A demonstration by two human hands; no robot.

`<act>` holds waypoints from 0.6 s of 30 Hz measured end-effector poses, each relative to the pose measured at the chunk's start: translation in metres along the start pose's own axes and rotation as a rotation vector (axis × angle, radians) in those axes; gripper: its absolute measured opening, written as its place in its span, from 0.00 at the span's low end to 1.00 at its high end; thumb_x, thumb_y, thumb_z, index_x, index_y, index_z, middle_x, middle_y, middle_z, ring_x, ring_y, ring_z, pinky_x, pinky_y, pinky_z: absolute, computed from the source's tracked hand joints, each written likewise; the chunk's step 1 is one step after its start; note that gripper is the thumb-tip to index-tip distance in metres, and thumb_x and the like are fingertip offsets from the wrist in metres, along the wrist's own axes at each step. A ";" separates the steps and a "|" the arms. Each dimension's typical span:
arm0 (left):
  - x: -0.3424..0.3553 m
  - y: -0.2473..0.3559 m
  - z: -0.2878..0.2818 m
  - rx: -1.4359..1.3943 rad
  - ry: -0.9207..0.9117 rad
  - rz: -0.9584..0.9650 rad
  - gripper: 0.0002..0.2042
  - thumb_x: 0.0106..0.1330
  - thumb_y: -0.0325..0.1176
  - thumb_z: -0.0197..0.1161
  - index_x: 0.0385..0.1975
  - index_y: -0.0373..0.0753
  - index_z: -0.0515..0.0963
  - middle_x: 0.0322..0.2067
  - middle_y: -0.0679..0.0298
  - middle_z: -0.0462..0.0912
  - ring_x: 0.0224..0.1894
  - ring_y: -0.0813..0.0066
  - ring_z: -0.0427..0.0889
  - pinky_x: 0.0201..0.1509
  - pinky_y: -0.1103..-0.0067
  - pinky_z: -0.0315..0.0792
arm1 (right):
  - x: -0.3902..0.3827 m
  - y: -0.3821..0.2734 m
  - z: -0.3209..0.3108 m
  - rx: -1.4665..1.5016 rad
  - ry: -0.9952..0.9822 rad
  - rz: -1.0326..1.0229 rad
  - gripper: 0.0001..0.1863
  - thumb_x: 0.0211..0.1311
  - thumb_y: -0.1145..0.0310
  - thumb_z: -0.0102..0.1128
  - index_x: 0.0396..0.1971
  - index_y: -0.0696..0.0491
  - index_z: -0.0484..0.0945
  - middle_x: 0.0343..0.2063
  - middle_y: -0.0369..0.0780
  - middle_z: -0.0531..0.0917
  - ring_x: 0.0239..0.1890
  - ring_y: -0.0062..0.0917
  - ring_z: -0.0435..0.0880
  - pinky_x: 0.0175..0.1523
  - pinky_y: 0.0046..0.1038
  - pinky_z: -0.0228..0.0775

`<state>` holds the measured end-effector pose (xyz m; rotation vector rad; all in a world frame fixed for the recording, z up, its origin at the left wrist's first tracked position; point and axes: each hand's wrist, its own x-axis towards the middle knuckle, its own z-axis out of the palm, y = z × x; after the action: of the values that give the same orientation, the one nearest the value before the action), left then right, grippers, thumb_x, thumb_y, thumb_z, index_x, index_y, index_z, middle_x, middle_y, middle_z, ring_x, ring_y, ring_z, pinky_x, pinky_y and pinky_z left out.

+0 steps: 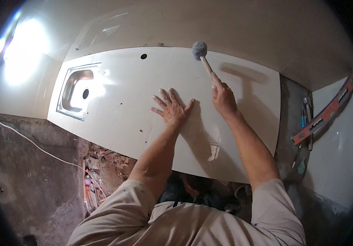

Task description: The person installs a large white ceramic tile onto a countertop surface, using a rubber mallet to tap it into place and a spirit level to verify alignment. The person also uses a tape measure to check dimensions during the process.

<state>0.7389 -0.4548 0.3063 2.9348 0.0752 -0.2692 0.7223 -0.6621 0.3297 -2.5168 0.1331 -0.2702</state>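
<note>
Right hand (224, 98): fingers wrapped around handle of mallet (204, 61) | Mallet: head beyond grip, axis slanting away and leftward (shadow separate, apparently raised) | Left hand (173, 109): fingers splayed, nearer sink (72, 90) | Countertop (137, 112): beneath both, long axis left-right

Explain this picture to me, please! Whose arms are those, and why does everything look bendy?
There's no robot here, just a person using two bare hands. The camera sits on the person's head, looking down, and its very wide lens makes straight edges curve. The left hand is spread palm down on a big pale slab. The right hand grips a mallet with a grey head. A shiny sink is set into the slab's left end.
</note>
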 end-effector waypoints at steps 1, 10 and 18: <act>0.000 0.002 0.000 -0.016 -0.009 0.013 0.61 0.58 0.81 0.53 0.82 0.43 0.45 0.82 0.48 0.35 0.81 0.31 0.25 0.72 0.26 0.27 | 0.002 -0.003 0.012 0.025 0.040 -0.031 0.32 0.73 0.75 0.54 0.76 0.54 0.61 0.48 0.57 0.84 0.50 0.53 0.85 0.54 0.50 0.79; 0.003 -0.011 -0.010 -0.075 -0.062 0.023 0.59 0.60 0.79 0.55 0.82 0.43 0.45 0.82 0.48 0.34 0.81 0.32 0.24 0.73 0.27 0.26 | 0.066 -0.069 0.030 -0.006 -0.002 -0.069 0.30 0.72 0.72 0.54 0.73 0.54 0.64 0.39 0.59 0.86 0.43 0.56 0.88 0.50 0.52 0.82; 0.003 -0.013 -0.009 -0.108 -0.053 0.034 0.58 0.61 0.78 0.55 0.82 0.44 0.45 0.83 0.49 0.33 0.81 0.32 0.23 0.72 0.26 0.24 | 0.076 -0.074 0.042 -0.161 -0.055 -0.037 0.28 0.73 0.71 0.52 0.72 0.55 0.65 0.43 0.60 0.86 0.47 0.56 0.88 0.53 0.52 0.81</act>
<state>0.7430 -0.4398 0.3120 2.8171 0.0308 -0.3273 0.8077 -0.5901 0.3515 -2.6861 0.0897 -0.2127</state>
